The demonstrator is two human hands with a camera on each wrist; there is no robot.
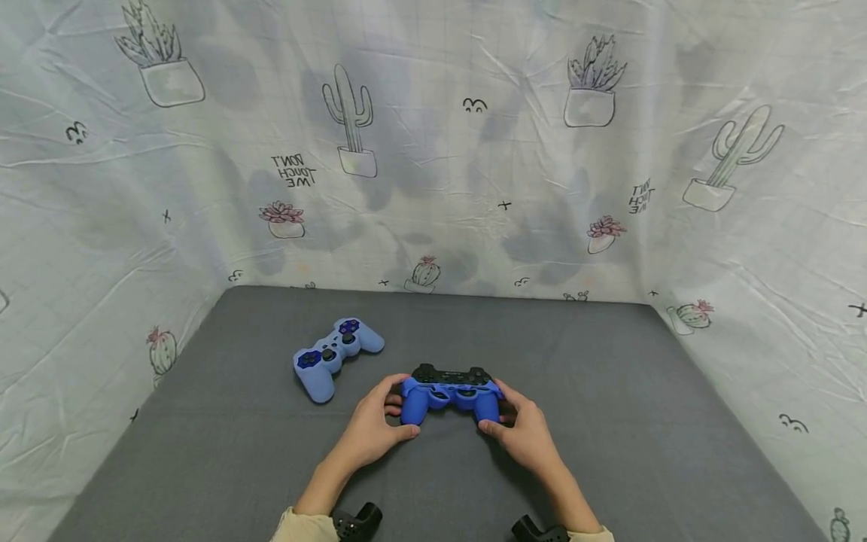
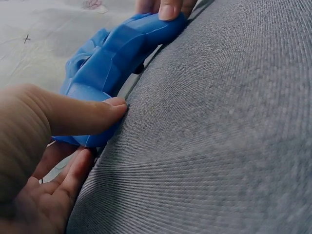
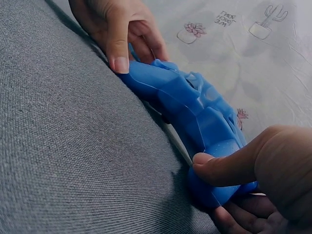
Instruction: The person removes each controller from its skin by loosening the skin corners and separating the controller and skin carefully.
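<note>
We see a grey fabric surface (image 1: 609,421) closed in on three sides by a pale, creased sheet (image 1: 474,150). On the sheet we make out drawn cacti (image 1: 348,120), potted succulents (image 1: 594,83), small pink flowers (image 1: 605,232) and mirrored lettering (image 1: 294,171). Soft, even light leaves faint grey shadows across it.

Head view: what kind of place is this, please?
Probably a small indoor recording booth: a grey mat walled on three sides by cactus-print sheets. Both hands hold a blue controller; a second controller lies nearby.
</note>
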